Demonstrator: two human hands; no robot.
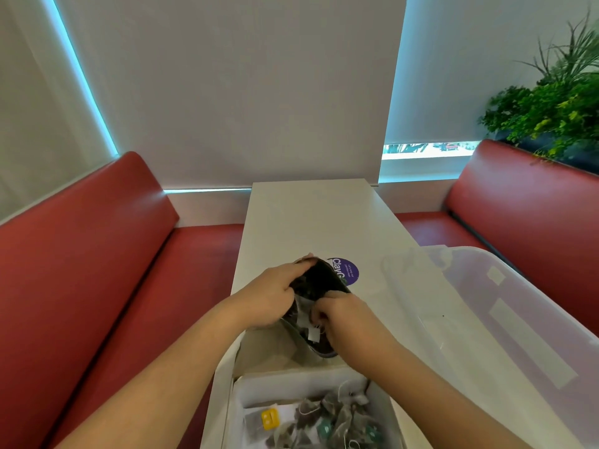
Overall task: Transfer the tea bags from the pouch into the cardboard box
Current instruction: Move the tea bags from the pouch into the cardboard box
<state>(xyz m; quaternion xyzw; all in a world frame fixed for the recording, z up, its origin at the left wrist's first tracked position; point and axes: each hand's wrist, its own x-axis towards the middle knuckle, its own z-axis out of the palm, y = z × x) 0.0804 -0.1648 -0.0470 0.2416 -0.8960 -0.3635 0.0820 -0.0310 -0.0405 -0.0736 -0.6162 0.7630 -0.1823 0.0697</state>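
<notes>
Pouch point(324, 280) on table point(308, 215), mouth open, tea bags point(306, 322) inside; left hand point(272, 296) grips its rim, right hand point(343, 315) pinches white-tagged bags at mouth. Just nearer, open cardboard box point(291, 382) holds heap of bags.

Bare forearms point(168, 371), left hand point(270, 298), right hand point(345, 315)

The cardboard box point(291, 380) runs off the bottom edge; the pouch point(321, 280) half-hides a sticker point(351, 272).

free: far table point(311, 215) | right blocked: plastic bin point(534, 319) | near edge: box point(291, 382)
</notes>
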